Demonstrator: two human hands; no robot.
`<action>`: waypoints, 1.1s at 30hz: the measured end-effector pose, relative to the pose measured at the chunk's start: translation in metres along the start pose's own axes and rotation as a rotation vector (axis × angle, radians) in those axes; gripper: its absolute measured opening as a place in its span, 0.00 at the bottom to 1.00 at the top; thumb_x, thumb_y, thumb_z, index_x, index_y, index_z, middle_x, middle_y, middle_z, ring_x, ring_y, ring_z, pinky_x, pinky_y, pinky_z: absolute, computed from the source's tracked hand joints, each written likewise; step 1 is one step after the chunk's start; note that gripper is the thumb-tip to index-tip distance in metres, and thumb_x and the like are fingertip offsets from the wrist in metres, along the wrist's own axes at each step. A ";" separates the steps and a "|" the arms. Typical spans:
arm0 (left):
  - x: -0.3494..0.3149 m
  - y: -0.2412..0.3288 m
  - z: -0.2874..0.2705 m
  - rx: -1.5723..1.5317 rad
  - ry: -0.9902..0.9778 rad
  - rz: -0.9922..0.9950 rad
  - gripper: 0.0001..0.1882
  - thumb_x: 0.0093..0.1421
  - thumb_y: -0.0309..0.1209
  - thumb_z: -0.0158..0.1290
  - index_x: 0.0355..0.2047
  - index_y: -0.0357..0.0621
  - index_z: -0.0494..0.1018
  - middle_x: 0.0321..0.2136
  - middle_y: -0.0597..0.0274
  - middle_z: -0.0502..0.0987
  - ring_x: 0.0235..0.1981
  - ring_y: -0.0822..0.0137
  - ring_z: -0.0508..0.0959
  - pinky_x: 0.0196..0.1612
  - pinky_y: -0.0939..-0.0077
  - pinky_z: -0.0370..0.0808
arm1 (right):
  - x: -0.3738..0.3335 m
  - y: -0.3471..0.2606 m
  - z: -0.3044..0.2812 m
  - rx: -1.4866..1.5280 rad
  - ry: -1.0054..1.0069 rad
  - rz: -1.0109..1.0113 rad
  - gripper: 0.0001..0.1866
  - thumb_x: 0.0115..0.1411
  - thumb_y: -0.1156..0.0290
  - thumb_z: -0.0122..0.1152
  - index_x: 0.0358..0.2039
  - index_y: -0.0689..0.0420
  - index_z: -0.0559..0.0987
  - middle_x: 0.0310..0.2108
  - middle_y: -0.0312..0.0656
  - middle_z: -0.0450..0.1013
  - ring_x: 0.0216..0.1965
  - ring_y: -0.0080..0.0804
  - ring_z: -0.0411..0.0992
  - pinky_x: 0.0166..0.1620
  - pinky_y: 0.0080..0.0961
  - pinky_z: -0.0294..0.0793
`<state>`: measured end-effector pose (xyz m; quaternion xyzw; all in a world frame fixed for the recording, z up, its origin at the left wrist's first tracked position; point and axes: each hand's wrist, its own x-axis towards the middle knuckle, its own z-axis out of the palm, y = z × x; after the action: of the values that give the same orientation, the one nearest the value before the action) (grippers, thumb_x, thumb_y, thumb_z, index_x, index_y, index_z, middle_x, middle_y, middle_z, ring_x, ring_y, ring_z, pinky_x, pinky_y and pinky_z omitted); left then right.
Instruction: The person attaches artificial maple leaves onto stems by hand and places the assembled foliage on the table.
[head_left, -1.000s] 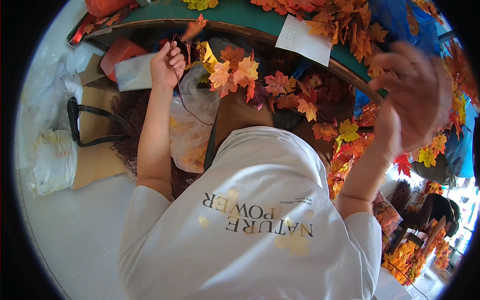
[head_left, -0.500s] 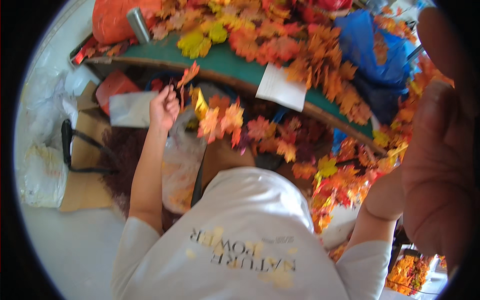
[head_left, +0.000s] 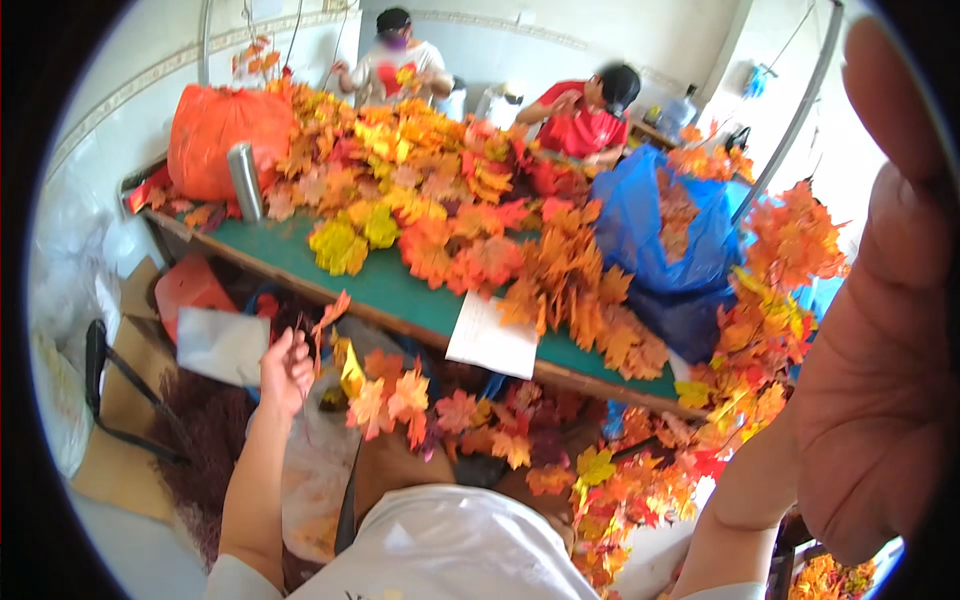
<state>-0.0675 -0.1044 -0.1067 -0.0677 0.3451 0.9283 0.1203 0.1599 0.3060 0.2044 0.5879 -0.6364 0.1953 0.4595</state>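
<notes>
My left hand [head_left: 288,370] is closed, with its fingers pinched around the thin dark stem end of an artificial maple leaf garland [head_left: 408,392]. One orange leaf stands up just beside the fingers. From there the garland runs to the right across my lap, in orange, yellow and dark red leaves, below the table edge. Very near the camera, my right hand [head_left: 870,370] is raised at the right side. Its palm shows large and its fingers look stretched out, partly cut off by the dark rim. Nothing shows in it.
A green-topped table [head_left: 285,250] carries heaped maple leaves [head_left: 430,170], an orange bag [head_left: 225,145], a metal cylinder [head_left: 245,182], a white paper [head_left: 490,338] and a blue bag [head_left: 650,215]. Two people [head_left: 590,115] work across it. An open cardboard box [head_left: 125,420] stands at left.
The view has tilted up, so the far side of the table and two people now show. My left hand keeps its hold on the garland; my right hand stays raised by the camera.
</notes>
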 end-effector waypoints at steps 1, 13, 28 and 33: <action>-0.002 0.002 0.001 0.012 0.018 -0.017 0.11 0.61 0.42 0.49 0.30 0.50 0.70 0.16 0.75 0.66 0.10 0.81 0.61 0.11 0.86 0.55 | -0.008 -0.011 0.002 0.016 0.004 0.053 0.23 0.58 0.68 0.56 0.49 0.67 0.64 0.51 0.63 0.60 0.36 0.53 0.73 0.29 0.29 0.78; 0.010 0.007 -0.012 0.088 -0.047 0.092 0.14 0.62 0.42 0.48 0.30 0.45 0.71 0.16 0.74 0.65 0.10 0.81 0.61 0.13 0.86 0.56 | -0.031 -0.009 0.082 0.199 0.121 0.616 0.19 0.59 0.68 0.54 0.46 0.68 0.67 0.49 0.61 0.63 0.33 0.49 0.73 0.28 0.28 0.77; 0.009 0.014 -0.025 0.299 0.169 0.280 0.12 0.61 0.39 0.48 0.29 0.43 0.70 0.14 0.75 0.60 0.10 0.80 0.56 0.14 0.84 0.50 | -0.368 -0.074 0.264 0.832 -0.834 1.780 0.22 0.57 0.74 0.49 0.52 0.68 0.66 0.37 0.52 0.75 0.36 0.42 0.74 0.40 0.28 0.73; 0.013 0.010 -0.024 0.348 0.248 0.404 0.12 0.61 0.39 0.49 0.29 0.43 0.70 0.14 0.74 0.60 0.11 0.79 0.56 0.14 0.83 0.51 | -0.410 -0.088 0.304 0.556 -0.935 1.804 0.27 0.57 0.73 0.50 0.56 0.70 0.61 0.39 0.49 0.75 0.37 0.29 0.74 0.38 0.22 0.73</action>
<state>-0.0815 -0.1256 -0.1214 -0.0887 0.5179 0.8449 -0.1004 0.0871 0.2785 -0.3078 -0.0021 -0.8848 0.3578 -0.2985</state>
